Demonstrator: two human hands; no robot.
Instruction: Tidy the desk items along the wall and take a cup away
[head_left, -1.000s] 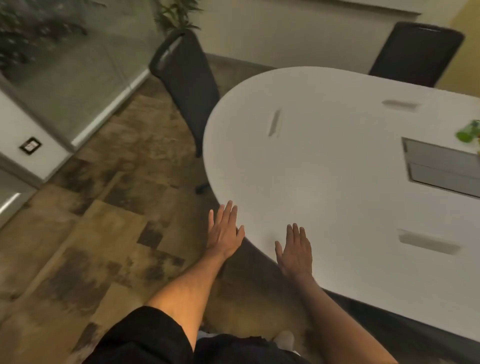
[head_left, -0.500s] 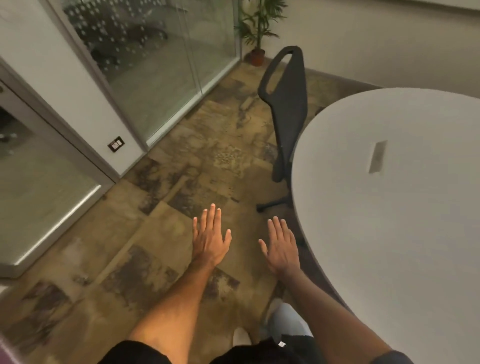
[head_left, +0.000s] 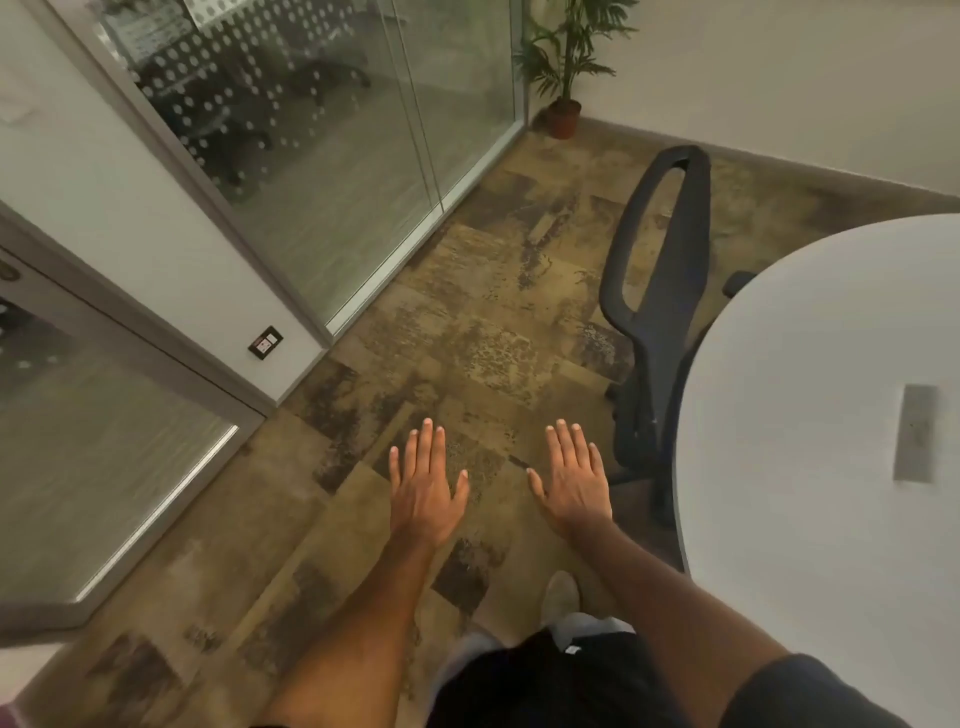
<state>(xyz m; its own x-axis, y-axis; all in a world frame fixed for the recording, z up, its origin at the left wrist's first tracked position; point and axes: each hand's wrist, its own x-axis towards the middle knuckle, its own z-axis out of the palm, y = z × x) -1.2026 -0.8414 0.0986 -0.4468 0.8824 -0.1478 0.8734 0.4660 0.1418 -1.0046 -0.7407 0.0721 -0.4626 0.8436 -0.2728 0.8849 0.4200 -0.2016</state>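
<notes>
Both hands are held palm-down above the floor, empty: the left hand (head_left: 423, 493) and the right hand (head_left: 574, 488) each have their fingers (head_left: 427, 441) extended flat and slightly spread, gripping nothing. The floor (head_left: 467, 312) is mottled brown-and-tan carpet tile. To the right lies a smooth white rounded surface (head_left: 810, 415) with a grey rectangular inset (head_left: 917, 431). A black mesh-back chair (head_left: 657, 291) stands just beside its edge. Frosted-dot glass partitions (head_left: 311, 130) and a potted plant (head_left: 566, 62) line the walls. No cup is in view; no writing is legible.
</notes>
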